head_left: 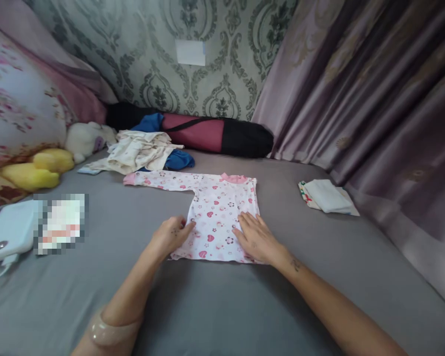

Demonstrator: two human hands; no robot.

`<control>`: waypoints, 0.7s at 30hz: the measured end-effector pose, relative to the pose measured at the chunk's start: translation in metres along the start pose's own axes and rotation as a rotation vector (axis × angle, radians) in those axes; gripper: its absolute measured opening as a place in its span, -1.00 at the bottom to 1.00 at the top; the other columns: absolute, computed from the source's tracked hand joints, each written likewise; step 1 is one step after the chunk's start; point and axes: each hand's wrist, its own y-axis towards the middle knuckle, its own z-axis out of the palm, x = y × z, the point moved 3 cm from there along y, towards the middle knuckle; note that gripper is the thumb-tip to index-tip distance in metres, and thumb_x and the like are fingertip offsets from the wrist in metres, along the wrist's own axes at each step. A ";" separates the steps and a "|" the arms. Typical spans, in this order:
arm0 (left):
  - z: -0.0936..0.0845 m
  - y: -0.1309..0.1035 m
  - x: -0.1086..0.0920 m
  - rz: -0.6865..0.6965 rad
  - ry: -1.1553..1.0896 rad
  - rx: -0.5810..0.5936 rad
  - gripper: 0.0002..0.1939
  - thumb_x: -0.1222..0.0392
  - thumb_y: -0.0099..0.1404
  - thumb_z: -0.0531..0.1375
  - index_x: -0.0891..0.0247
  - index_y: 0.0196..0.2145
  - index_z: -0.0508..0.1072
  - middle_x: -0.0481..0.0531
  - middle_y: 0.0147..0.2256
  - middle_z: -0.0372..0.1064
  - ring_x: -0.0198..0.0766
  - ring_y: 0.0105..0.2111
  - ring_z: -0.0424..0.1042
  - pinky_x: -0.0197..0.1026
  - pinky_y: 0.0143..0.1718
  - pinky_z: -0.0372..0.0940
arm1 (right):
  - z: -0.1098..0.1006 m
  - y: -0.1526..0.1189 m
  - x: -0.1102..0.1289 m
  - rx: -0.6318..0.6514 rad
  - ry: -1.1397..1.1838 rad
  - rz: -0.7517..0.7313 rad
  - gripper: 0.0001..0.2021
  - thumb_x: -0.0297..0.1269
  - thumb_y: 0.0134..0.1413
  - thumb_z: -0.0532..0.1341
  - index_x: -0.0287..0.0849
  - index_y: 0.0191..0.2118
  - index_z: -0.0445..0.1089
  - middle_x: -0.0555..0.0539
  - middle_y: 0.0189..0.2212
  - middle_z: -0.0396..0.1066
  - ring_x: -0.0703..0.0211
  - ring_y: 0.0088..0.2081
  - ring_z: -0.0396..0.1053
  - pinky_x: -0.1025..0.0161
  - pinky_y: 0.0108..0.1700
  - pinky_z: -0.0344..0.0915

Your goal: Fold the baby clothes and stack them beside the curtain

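Observation:
A small white shirt [218,217] with pink hearts and flowers lies flat on the grey sheet [222,306]. One sleeve with a pink cuff stretches out to the left; no sleeve shows spread on the right. The pink collar points away from me. My left hand [174,235] rests at the shirt's lower left edge, its thumb on the cloth and its other fingers partly hidden. On the lower right part of the shirt, my right hand [257,237] lies flat with its fingers spread.
Rumpled cream and blue clothes [141,151] lie behind the sleeve, before a maroon and black bag [207,133]. Folded cloths [328,196] sit at right. At left are a white device [13,230] with a cable, a blurred packet [63,222] and yellow plush toys [33,170].

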 end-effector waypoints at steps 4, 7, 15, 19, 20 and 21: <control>0.000 0.000 -0.002 0.013 -0.020 0.005 -0.59 -0.12 0.26 0.00 0.26 -0.33 0.45 0.13 -0.36 0.45 -0.14 -0.35 0.41 -0.23 -0.41 0.14 | -0.011 0.051 0.028 -0.112 0.013 -0.092 -0.43 -0.13 0.32 -0.17 -0.34 0.32 0.01 -0.27 0.35 -0.13 -0.05 0.36 -0.23 -0.05 0.33 -0.22; -0.001 -0.001 0.000 0.042 -0.071 -0.037 -0.60 -0.11 0.25 0.02 0.26 -0.35 0.45 0.10 -0.39 0.45 -0.17 -0.39 0.39 -0.23 -0.41 0.14 | -0.007 0.088 0.046 -0.058 0.008 -0.164 -0.46 -0.19 0.30 -0.13 -0.24 0.34 -0.04 -0.19 0.37 -0.23 -0.05 0.37 -0.29 -0.06 0.32 -0.19; -0.011 -0.002 0.001 0.062 -0.264 -0.034 -0.66 0.07 0.27 0.02 0.31 -0.45 0.49 0.04 -0.50 0.42 -0.25 -0.47 0.33 -0.27 -0.47 0.09 | -0.033 0.146 0.078 -0.043 -0.041 -0.132 -0.64 -0.26 0.28 -0.09 -0.17 -0.05 0.41 -0.24 0.03 0.38 -0.10 0.07 0.30 -0.01 0.09 0.16; -0.006 0.002 0.003 0.101 -0.239 -0.039 -0.70 0.16 0.25 0.02 0.31 -0.44 0.50 0.07 -0.48 0.42 -0.24 -0.45 0.34 -0.26 -0.45 0.08 | -0.027 0.187 0.126 -0.097 0.056 -0.313 -0.67 -0.33 0.25 -0.04 -0.15 0.01 0.37 -0.17 0.07 0.34 0.01 0.11 0.25 0.12 0.10 0.16; -0.004 0.003 0.004 0.107 -0.239 -0.038 -0.71 0.18 0.23 0.02 0.31 -0.43 0.51 0.07 -0.47 0.43 -0.23 -0.45 0.35 -0.26 -0.45 0.09 | -0.022 0.197 0.140 -0.089 0.066 -0.367 -0.67 -0.35 0.24 -0.03 -0.16 0.01 0.37 -0.16 0.08 0.33 0.03 0.11 0.24 0.13 0.11 0.16; -0.002 0.004 0.005 0.109 -0.241 -0.040 -0.73 0.19 0.21 0.02 0.31 -0.42 0.51 0.07 -0.46 0.43 -0.23 -0.45 0.35 -0.26 -0.45 0.09 | -0.017 0.205 0.153 -0.080 0.068 -0.420 -0.67 -0.36 0.23 -0.02 -0.17 0.01 0.37 -0.16 0.08 0.33 0.04 0.11 0.24 0.13 0.11 0.15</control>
